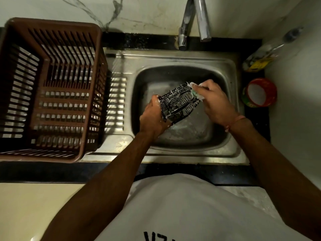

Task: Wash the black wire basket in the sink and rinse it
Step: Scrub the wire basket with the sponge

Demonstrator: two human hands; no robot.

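Head view, looking down over a steel sink. Left hand (152, 117) curled round the near-left edge of the basket (178, 106), gripping it, suds on the fingers. Right hand (213, 100) pinching a sponge (195, 91), pale green and foamy, pressed against the basket's far-right corner. Thin cord (235, 121) round the right wrist. Basket black, wire, held tilted above the sink (184, 61) bowl, between the two hands, streaked with white lather; whether it touches the bowl floor cannot be told. Foam and water pooled in the bowl beneath it.

Behind the bowl, a chrome tap (194, 20), spout pointing toward the bowl, no stream visible. Left of the bowl, a slotted drainboard, part of the same steel unit. Over that side, a large brown crate (50, 87), plastic, slatted walls and floor, standing upright on the dark worktop (69, 171) and overlapping the drainboard's left edge. Right of the sink, a round red tub (259, 93) with white paste inside, just beside the rim. Behind the tub, a bottle (264, 56) with a yellow label, lying tilted against the wall. Pale marbled wall behind everything. At the bottom, a white shirt (191, 206) with dark lettering, partly cut off.
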